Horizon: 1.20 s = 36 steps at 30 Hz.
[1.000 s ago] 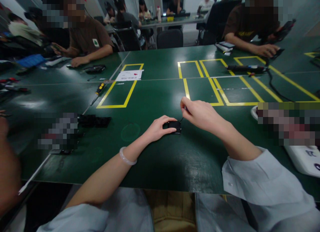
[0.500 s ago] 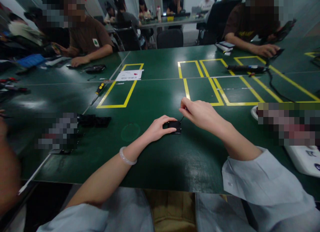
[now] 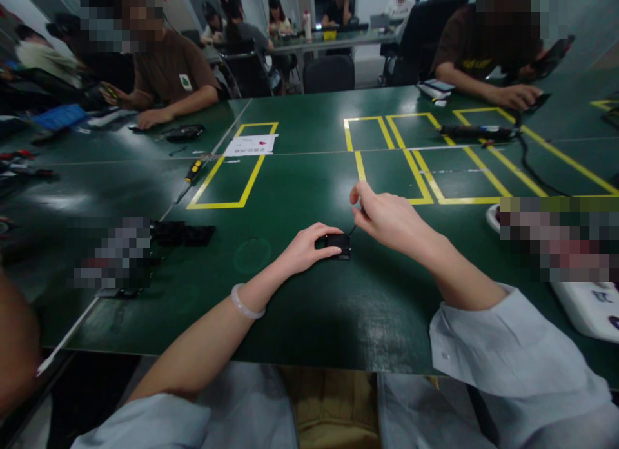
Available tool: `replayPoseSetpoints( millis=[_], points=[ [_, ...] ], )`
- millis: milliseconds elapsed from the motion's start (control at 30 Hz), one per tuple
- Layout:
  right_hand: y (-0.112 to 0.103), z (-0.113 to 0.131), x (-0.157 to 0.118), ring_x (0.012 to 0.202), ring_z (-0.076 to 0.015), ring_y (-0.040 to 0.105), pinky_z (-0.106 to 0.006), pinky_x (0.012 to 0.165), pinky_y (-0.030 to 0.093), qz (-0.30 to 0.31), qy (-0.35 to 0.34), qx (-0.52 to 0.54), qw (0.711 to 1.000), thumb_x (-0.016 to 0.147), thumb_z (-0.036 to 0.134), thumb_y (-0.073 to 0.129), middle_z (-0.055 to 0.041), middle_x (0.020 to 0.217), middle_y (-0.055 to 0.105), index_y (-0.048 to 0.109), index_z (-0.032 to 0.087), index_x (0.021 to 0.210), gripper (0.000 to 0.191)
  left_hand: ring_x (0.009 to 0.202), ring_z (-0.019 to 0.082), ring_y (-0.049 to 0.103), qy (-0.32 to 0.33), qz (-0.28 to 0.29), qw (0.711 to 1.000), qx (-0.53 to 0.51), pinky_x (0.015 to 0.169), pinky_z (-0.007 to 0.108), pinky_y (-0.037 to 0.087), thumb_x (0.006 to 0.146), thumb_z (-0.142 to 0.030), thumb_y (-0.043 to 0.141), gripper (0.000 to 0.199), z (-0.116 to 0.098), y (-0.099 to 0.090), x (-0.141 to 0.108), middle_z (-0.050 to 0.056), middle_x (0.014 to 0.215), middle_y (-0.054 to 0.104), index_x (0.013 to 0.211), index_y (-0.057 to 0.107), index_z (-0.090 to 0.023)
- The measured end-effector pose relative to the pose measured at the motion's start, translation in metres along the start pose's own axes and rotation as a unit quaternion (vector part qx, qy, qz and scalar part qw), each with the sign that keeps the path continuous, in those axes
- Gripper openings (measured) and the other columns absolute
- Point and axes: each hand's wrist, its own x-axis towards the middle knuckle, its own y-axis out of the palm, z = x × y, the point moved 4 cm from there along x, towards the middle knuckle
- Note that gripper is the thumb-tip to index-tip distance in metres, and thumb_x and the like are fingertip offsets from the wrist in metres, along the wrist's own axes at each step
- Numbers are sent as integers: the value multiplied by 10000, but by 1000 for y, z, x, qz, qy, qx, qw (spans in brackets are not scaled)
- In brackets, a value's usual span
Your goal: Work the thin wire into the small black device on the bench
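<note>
My left hand [image 3: 313,247] grips a small black block-shaped part [image 3: 337,244] on the green table, thumb along its near side and fingers along its far side. Above and to the right of it is my right hand [image 3: 380,210], with fingers curled and the index finger raised. A thin dark rod [image 3: 353,230] slants from the block's far right corner up to the fingers of that hand. Its upper end is hidden there, and I cannot make out its tip.
Yellow tape outlines [image 3: 215,206] mark the green tabletop [image 3: 300,320]. To the left lie a yellow-black screwdriver [image 3: 194,171] and black parts [image 3: 184,233]. A white device [image 3: 587,307] stands at right. Across the table, a co-worker's hand [image 3: 520,97] is near a black cable [image 3: 525,155].
My right hand's fingers have loosened and lifted slightly, the index finger now standing away from the thumb. My left hand and the black part have stayed in place.
</note>
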Motion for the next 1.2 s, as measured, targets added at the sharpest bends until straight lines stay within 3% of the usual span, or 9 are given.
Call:
replayPoseSetpoints(
  millis=[233, 700, 1200],
  points=[
    [2, 1, 1, 675, -203, 612, -269, 567, 269, 5, 4, -17, 1000, 943, 383, 362, -64, 823, 690, 464, 196, 1110, 270, 977, 211, 584, -1, 1, 1000, 1, 878, 320, 437, 858, -411, 628, 375, -1, 0, 0, 54, 1049, 602, 1181, 621, -221],
    [2, 1, 0, 643, -189, 589, -273, 549, 241, -15, -12, 0, 1000, 874, 259, 373, -36, 798, 673, 464, 197, 1115, 265, 998, 214, 582, -3, -1, 1000, 4, 896, 325, 435, 860, -434, 617, 381, 2, 1, 0, 48, 1054, 605, 1182, 614, -232],
    [0, 1, 0, 657, -185, 597, -264, 540, 232, 3, -9, -11, 1000, 942, 353, 360, -45, 802, 680, 487, 207, 1071, 233, 982, 216, 585, -7, 1, 1000, -1, 895, 338, 443, 859, -451, 610, 398, 0, 0, 0, 54, 1063, 602, 1189, 617, -227]
  ],
)
